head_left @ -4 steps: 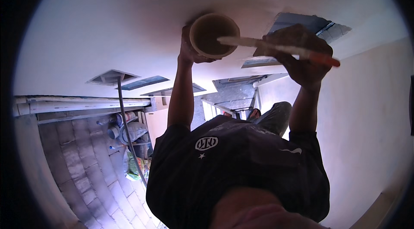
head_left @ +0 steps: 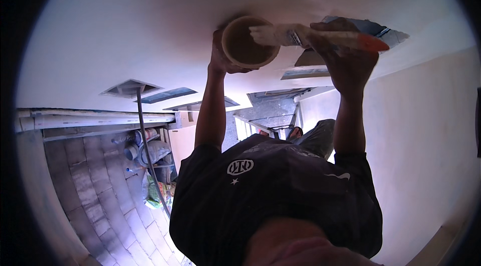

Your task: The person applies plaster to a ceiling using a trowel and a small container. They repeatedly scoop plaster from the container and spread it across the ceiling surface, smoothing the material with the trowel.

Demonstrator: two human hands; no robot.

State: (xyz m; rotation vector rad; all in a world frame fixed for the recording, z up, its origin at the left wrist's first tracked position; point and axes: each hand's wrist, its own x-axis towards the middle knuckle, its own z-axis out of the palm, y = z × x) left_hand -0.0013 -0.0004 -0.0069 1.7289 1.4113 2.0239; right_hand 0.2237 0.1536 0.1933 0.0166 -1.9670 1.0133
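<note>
Orange-ended, the brush (head_left: pixel 286 34) reaches from right of the tub (head_left: pixel 239 50) to its mouth, its handle pinched by the right hand (head_left: pixel 347 60); the left hand (head_left: pixel 218 58) clasps the tub's left side.

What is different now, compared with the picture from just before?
The right hand has moved up in the view, and the flat paintbrush with pale bristles and orange-red handle end has risen with it and turned, from nearly edge-on to showing its broad face. Nothing was taken or let go. The left hand still holds the round beige tub in the same place.
</note>
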